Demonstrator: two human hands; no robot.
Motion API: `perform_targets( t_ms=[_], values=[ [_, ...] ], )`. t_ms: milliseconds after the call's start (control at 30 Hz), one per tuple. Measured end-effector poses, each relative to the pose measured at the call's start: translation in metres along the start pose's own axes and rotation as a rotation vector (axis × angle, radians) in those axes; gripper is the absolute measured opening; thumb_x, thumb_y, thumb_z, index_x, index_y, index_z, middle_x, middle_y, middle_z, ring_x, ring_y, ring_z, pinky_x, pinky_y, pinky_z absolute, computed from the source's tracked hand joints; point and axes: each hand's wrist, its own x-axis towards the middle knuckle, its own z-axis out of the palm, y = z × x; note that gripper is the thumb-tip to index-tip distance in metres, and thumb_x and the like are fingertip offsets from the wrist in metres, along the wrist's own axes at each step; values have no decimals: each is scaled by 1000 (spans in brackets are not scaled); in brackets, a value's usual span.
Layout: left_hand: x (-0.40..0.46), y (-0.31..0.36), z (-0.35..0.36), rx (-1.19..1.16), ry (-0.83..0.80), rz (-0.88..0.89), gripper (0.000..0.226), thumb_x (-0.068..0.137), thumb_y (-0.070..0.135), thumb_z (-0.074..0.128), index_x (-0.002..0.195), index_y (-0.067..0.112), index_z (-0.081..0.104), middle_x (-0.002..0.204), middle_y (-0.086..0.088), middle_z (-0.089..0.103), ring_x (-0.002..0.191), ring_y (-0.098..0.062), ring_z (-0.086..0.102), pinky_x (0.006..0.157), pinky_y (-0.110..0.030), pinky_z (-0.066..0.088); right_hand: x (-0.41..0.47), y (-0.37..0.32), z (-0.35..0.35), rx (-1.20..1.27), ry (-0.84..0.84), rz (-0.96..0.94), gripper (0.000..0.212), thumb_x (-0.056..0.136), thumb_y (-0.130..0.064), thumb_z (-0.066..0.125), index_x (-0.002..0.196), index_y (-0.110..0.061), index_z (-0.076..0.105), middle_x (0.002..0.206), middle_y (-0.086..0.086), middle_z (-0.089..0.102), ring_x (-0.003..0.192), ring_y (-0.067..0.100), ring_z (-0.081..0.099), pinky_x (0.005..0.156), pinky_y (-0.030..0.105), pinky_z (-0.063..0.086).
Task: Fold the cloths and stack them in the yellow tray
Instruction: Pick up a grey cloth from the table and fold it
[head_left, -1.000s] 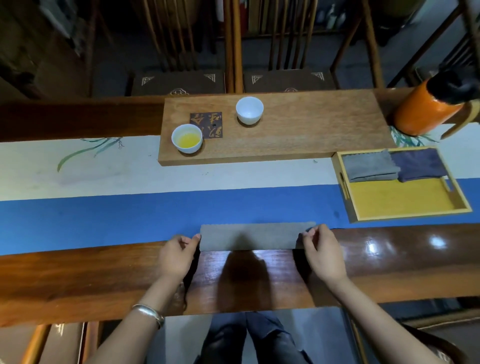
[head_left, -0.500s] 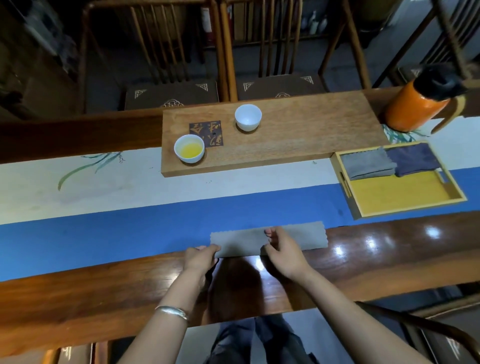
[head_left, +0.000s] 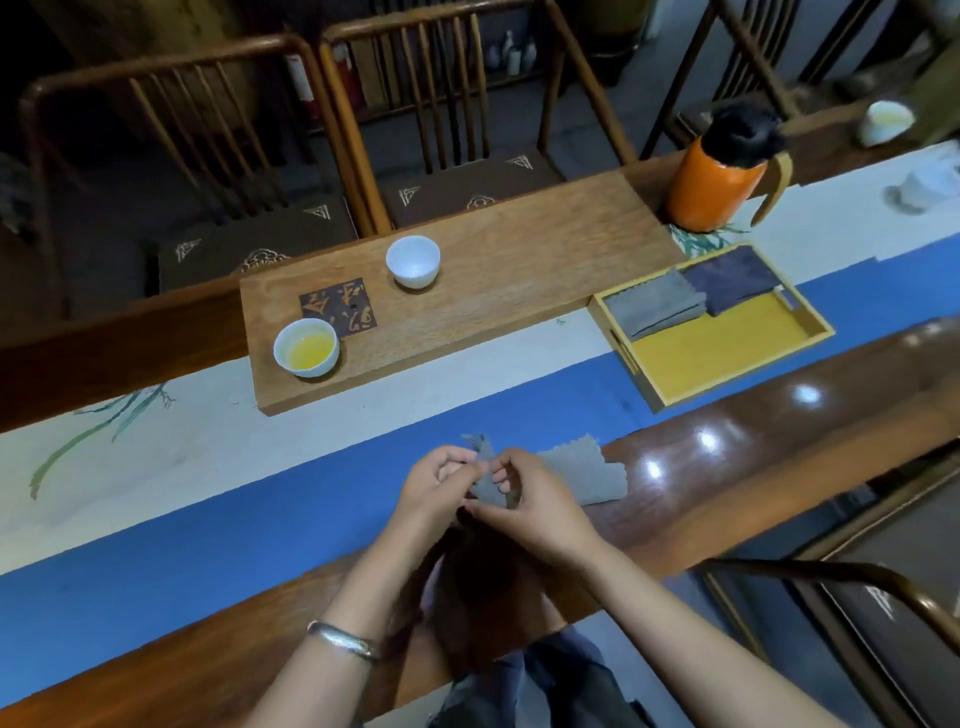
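Grey cloth (head_left: 582, 475) is lying at the near edge of the tabletop (head_left: 753, 467), partly on the blue band of the table runner (head_left: 234, 519) and partly on the polished dark wood. Its left end is being lifted and bunched between the two hands, while its right part is lying flat with a zigzag edge showing. The left hand (head_left: 434, 488) is pinching the raised end of the cloth with curled fingers, and a silver bangle (head_left: 343, 640) is sitting on that wrist. The right hand (head_left: 537, 506) is gripping the same bunched end from the other side, its fingers curled round the fabric and nearly touching the left hand.

Farther back and to the right, the yellow tray (head_left: 727, 353) is resting on the runner, holding a folded grey cloth (head_left: 654, 309) and a folded dark purple cloth (head_left: 732, 280) side by side along its far wall. An orange flask (head_left: 714, 182) with a black top is standing just behind the tray. A wooden board (head_left: 519, 270) is carrying a cup of yellow liquid (head_left: 306, 347), an empty white cup (head_left: 413, 261) and a dark patterned coaster (head_left: 337, 310).
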Motion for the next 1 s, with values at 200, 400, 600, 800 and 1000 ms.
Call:
perform_targets(
  t_ms=[200,400,600,800,1000],
  values=[
    [13,-1,26,93,-105,-22,25,96,12,49,81,15,69,70,1,57,60,-10,47,56,-16,39,-4,11,-18,283,228,134,15,86,-19,59,101,-16,59,92,6,69,85,18,65,73,26,51],
    [23,-24,25,232,50,-125,8,94,13,52,87,11,55,81,-6,57,71,-17,54,63,-27,43,-13,37,-35,966,300,363,16,93,-6,50,94,-18,60,79,0,64,84,20,59,80,31,55],
    [17,-25,46,229,-121,-316,29,96,26,51,121,12,45,111,-8,53,86,-23,57,70,-31,46,-18,65,-34,1152,321,598,18,94,-17,46,102,-10,60,93,11,65,83,23,61,76,33,46],
    [21,-17,37,24,-75,-310,39,97,49,35,131,32,44,118,-2,50,92,-20,55,75,-34,43,-4,33,-16,704,196,281,18,91,-18,55,108,-15,61,101,5,70,95,20,66,87,35,52],
    [27,-32,-45,-284,65,-300,69,86,71,31,112,18,66,103,-7,68,91,-27,64,77,-40,53,5,8,28,-6,-37,-83,12,84,-24,59,88,-22,49,85,1,61,81,20,57,70,32,44]
  ],
)
